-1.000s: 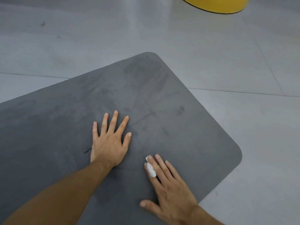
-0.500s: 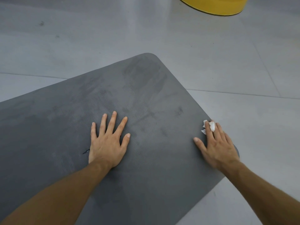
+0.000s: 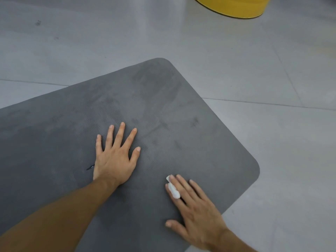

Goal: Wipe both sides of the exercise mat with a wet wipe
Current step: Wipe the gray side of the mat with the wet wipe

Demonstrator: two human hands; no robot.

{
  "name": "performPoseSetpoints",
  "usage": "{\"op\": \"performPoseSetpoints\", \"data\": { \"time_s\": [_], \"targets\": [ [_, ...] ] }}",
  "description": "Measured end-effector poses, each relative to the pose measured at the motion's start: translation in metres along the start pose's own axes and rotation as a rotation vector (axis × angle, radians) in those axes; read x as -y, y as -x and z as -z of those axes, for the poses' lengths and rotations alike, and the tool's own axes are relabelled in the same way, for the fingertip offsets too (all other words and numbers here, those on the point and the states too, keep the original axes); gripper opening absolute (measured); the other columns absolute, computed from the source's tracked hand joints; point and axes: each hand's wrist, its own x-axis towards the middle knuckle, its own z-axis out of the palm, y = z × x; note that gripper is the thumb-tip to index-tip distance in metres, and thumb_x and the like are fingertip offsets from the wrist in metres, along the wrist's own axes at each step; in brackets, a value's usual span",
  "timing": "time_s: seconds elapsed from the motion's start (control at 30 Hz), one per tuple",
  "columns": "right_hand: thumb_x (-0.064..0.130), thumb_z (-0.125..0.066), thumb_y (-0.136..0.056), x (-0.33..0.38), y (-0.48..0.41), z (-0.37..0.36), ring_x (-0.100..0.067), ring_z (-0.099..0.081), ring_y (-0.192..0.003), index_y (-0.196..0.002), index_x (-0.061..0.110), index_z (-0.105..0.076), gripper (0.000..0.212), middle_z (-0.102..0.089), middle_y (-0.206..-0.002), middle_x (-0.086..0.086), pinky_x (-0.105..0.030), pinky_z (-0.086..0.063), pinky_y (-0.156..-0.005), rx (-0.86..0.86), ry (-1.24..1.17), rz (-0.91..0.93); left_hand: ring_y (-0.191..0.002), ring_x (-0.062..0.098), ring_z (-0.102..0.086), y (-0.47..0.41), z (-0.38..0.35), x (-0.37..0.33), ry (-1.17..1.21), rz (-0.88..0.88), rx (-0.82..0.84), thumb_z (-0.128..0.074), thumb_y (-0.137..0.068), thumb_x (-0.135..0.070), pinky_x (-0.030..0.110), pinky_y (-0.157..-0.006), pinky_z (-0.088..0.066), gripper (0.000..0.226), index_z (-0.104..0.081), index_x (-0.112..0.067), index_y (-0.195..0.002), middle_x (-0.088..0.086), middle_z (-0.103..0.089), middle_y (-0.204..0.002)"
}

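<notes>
A dark grey exercise mat (image 3: 172,110) lies flat on the floor, its rounded end toward the right, with darker damp streaks across it. My left hand (image 3: 114,159) rests flat on the mat's middle, fingers spread. My right hand (image 3: 196,213) lies flat on the mat near its front right part, fingers straight, pressing a small bunched white wet wipe (image 3: 173,188) that shows beside and over the index finger. Most of the wipe is hidden under the fingers.
Grey tiled floor (image 3: 272,142) surrounds the mat. A round yellow object (image 3: 234,6) stands at the top right, far from the mat. A small dark mark (image 3: 90,167) sits on the mat beside my left hand.
My right hand slid the wipe from the mat's right edge back toward me and left, to the front part of the mat. The left hand stayed put.
</notes>
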Motion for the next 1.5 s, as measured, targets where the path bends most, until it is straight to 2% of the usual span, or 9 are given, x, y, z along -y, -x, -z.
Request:
{"op": "performPoseSetpoints", "data": {
  "time_s": [0.33, 0.43, 0.63, 0.8, 0.9, 1.1, 1.27, 1.37, 1.5],
  "targets": [
    [0.082, 0.002, -0.092, -0.134, -0.013, 0.027, -0.018, 0.001, -0.161, -0.167, 0.025, 0.000, 0.094, -0.005, -0.175, -0.002, -0.037, -0.006, -0.128, 0.037, -0.020, -0.679, -0.160, 0.026, 0.005, 0.000, 0.001, 0.000, -0.016, -0.003, 0.010, -0.009, -0.102, -0.065, 0.059, -0.127, -0.002, 0.067, -0.007, -0.041, -0.164, -0.004, 0.000, -0.174],
    [0.082, 0.002, -0.092, -0.136, -0.014, 0.031, -0.018, 0.004, -0.160, -0.167, 0.019, 0.000, 0.098, 0.001, -0.175, -0.004, -0.031, 0.002, -0.127, 0.067, -0.021, -0.626, -0.160, 0.026, 0.004, 0.000, 0.001, 0.000, -0.009, -0.007, 0.007, -0.010, -0.102, -0.065, 0.060, -0.126, -0.003, 0.067, -0.008, -0.040, -0.164, -0.003, -0.002, -0.174],
    [0.073, -0.039, -0.100, -0.044, -0.006, 0.012, -0.028, -0.012, -0.160, -0.163, 0.010, -0.029, 0.090, -0.019, -0.171, -0.012, -0.043, -0.019, -0.125, -0.039, -0.123, -0.163, -0.160, 0.026, 0.003, 0.000, 0.001, 0.000, -0.011, -0.003, 0.003, -0.009, -0.101, -0.065, 0.059, -0.127, -0.003, 0.068, -0.007, -0.041, -0.164, -0.004, -0.001, -0.174],
    [0.074, -0.036, -0.099, 0.015, 0.013, -0.002, -0.025, -0.019, -0.159, -0.160, 0.012, -0.036, 0.088, -0.023, -0.171, -0.007, -0.039, -0.026, -0.122, -0.043, -0.012, 0.065, -0.160, 0.027, -0.003, 0.000, 0.000, 0.000, 0.008, -0.003, -0.008, -0.016, -0.102, -0.064, 0.060, -0.126, -0.005, 0.067, -0.015, -0.040, -0.164, -0.003, -0.007, -0.174],
    [0.071, -0.036, -0.101, -0.005, 0.015, -0.001, -0.023, -0.020, -0.158, -0.162, 0.013, -0.032, 0.084, -0.021, -0.172, -0.004, -0.043, -0.027, -0.120, -0.034, 0.018, 0.015, -0.160, 0.026, 0.001, 0.000, 0.001, 0.000, 0.005, 0.001, -0.003, -0.013, -0.102, -0.065, 0.060, -0.126, -0.003, 0.067, -0.011, -0.041, -0.164, -0.004, -0.004, -0.174],
    [0.067, -0.020, -0.105, -0.083, 0.008, 0.011, -0.021, -0.014, -0.160, -0.165, 0.016, -0.023, 0.078, -0.018, -0.173, -0.001, -0.041, -0.015, -0.126, 0.028, 0.043, -0.388, -0.160, 0.026, 0.002, 0.000, 0.000, 0.001, 0.015, -0.003, -0.004, -0.012, -0.102, -0.065, 0.060, -0.126, -0.003, 0.067, -0.009, -0.041, -0.164, -0.004, -0.003, -0.174],
    [0.076, 0.006, -0.093, -0.119, -0.004, 0.023, -0.013, 0.013, -0.158, -0.166, 0.021, 0.006, 0.091, 0.009, -0.174, 0.002, -0.029, 0.009, -0.125, 0.101, -0.016, -0.632, -0.160, 0.026, 0.003, 0.001, 0.001, 0.001, 0.013, -0.007, 0.010, -0.011, -0.102, -0.066, 0.060, -0.126, -0.002, 0.066, -0.010, -0.043, -0.164, -0.003, -0.003, -0.174],
    [0.077, 0.000, -0.094, -0.101, -0.015, 0.023, -0.019, 0.003, -0.161, -0.166, 0.015, -0.001, 0.095, 0.002, -0.175, -0.003, -0.030, 0.002, -0.126, 0.057, -0.111, -0.636, -0.160, 0.026, 0.005, 0.001, 0.003, -0.001, 0.020, -0.002, 0.018, -0.009, -0.101, -0.066, 0.060, -0.126, 0.000, 0.066, -0.009, -0.044, -0.163, -0.004, -0.002, -0.174],
    [0.069, -0.025, -0.104, -0.040, -0.012, 0.013, -0.025, -0.011, -0.160, -0.163, 0.008, -0.026, 0.086, -0.016, -0.173, -0.010, -0.039, -0.015, -0.127, -0.005, -0.131, -0.324, -0.160, 0.026, 0.005, 0.004, 0.003, -0.002, 0.020, -0.009, 0.032, -0.007, -0.101, -0.066, 0.060, -0.126, 0.001, 0.067, -0.009, -0.043, -0.164, -0.004, -0.001, -0.174]
  ]
}}
